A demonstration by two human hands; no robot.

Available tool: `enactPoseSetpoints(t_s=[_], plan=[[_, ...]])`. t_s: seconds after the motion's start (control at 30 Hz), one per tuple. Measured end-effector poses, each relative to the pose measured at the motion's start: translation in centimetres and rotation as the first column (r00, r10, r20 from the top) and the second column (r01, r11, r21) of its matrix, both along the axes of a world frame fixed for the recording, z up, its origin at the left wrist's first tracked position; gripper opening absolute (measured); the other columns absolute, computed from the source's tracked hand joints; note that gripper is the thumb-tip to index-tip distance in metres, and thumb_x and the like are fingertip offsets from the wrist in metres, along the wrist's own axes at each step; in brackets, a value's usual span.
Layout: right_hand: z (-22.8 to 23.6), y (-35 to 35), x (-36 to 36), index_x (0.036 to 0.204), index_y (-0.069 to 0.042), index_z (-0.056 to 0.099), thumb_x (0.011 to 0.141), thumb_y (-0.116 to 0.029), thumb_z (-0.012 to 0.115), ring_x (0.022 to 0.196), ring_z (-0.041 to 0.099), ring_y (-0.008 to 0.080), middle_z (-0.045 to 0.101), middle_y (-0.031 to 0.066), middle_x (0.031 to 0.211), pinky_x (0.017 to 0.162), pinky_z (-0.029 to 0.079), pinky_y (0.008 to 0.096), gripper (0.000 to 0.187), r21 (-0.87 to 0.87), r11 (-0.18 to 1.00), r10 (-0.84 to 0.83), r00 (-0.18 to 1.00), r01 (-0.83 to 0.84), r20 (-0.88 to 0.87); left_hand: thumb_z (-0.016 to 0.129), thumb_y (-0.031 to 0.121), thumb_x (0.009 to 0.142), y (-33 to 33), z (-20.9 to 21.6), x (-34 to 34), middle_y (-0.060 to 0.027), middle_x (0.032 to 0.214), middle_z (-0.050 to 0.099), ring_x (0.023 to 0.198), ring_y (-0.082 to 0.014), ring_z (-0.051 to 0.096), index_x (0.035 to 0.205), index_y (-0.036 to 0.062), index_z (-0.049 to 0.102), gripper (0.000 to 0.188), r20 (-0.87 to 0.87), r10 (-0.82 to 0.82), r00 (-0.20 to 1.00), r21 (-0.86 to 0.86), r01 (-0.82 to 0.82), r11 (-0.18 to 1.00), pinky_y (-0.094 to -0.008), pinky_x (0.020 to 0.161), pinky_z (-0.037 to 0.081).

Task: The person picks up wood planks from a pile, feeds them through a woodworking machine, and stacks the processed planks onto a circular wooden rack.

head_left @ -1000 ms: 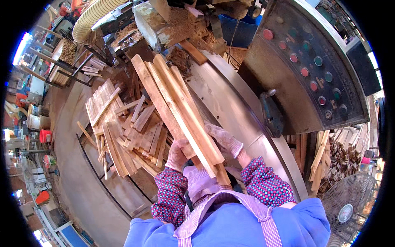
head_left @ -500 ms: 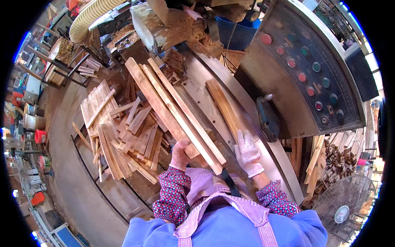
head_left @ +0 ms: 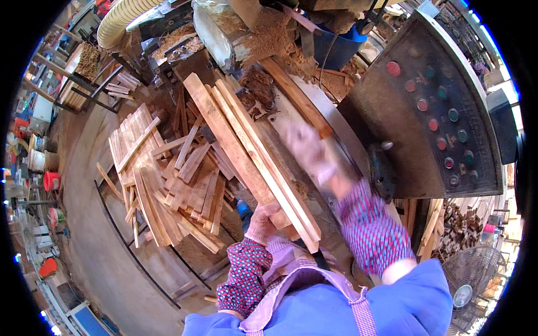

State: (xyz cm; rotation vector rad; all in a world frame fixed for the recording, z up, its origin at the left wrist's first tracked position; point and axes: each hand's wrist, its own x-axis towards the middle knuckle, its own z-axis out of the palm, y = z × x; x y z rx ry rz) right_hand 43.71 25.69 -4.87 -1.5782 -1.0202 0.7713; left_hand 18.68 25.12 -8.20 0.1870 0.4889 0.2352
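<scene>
The left hand [head_left: 263,223], gloved, keeps its grip closed around the near end of a bundle of long wooden slats [head_left: 252,157], which slants away up and to the left over the counter [head_left: 314,112] of the machine. The right hand [head_left: 305,147] has moved since half a second ago: then it lay low beside the near end of a single board on the counter, now it is stretched farther out and blurred by motion (its grip cannot be told, though it seems to be at or just over that board [head_left: 294,95]). The bundle has hardly shifted. To the left, below the bundle, lies a loose pile of cut slats [head_left: 168,179] on the floor. To the right stands a grey control panel [head_left: 437,112] with coloured buttons.
</scene>
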Motion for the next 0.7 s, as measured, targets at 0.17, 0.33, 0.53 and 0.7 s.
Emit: enactPoseSetpoints(t_s=[0.17,0.33,0.53,0.7], plan=[[4.5,-6.5,-8.3,0.139,0.009,0.043,0.090,-0.031,0.067,0.130,0.051,0.0311,0.049,0.0278,0.140,0.109,0.038,0.0341,0.068,-0.224,0.973,-0.064,0.996,0.050,-0.059,0.063,0.010,0.076,0.8,-0.9,0.0,-0.0167,0.119,0.063,0.107,-0.0320,0.066,0.133,-0.0038,0.047,0.061,0.030,-0.068,0.997,0.074,0.065,0.995,-0.0465,0.096,0.054],[8.1,-16.6,-9.2,0.138,0.009,0.045,0.089,-0.030,0.066,0.121,0.056,0.0395,0.054,0.0310,0.132,0.106,0.042,0.0393,0.066,-0.289,0.901,-0.173,0.879,0.323,0.444,0.066,0.019,0.076,1.5,1.3,0.0,-0.0209,0.120,0.062,0.109,-0.0348,0.063,0.137,-0.0071,0.043,0.070,0.158,-0.108,0.982,0.073,0.097,0.993,-0.0455,0.097,0.053],[1.5,-21.5,-5.2,0.136,0.007,0.047,0.090,-0.022,0.058,0.120,0.052,0.0429,0.051,0.0279,0.134,0.108,0.037,0.0505,0.055,-0.225,0.865,0.052,0.366,0.448,0.929,0.070,0.022,0.074,1.2,2.9,0.3,-0.0216,0.120,0.061,0.108,-0.0346,0.063,0.136,-0.0064,0.043,0.074,0.039,-0.120,0.992,0.111,0.115,0.987,-0.0451,0.098,0.051],[0.1,-2.6,5.1,0.141,0.004,0.042,0.090,-0.013,0.050,0.134,0.042,0.0346,0.043,0.0208,0.146,0.114,0.031,0.0446,0.054,-0.200,0.896,0.133,0.191,0.395,0.972,0.067,0.012,0.078,0.9,2.9,-0.3,-0.0217,0.121,0.062,0.107,-0.0368,0.064,0.132,-0.0067,0.046,0.061,0.071,-0.079,0.994,0.037,0.077,0.996,-0.0476,0.093,0.055]])
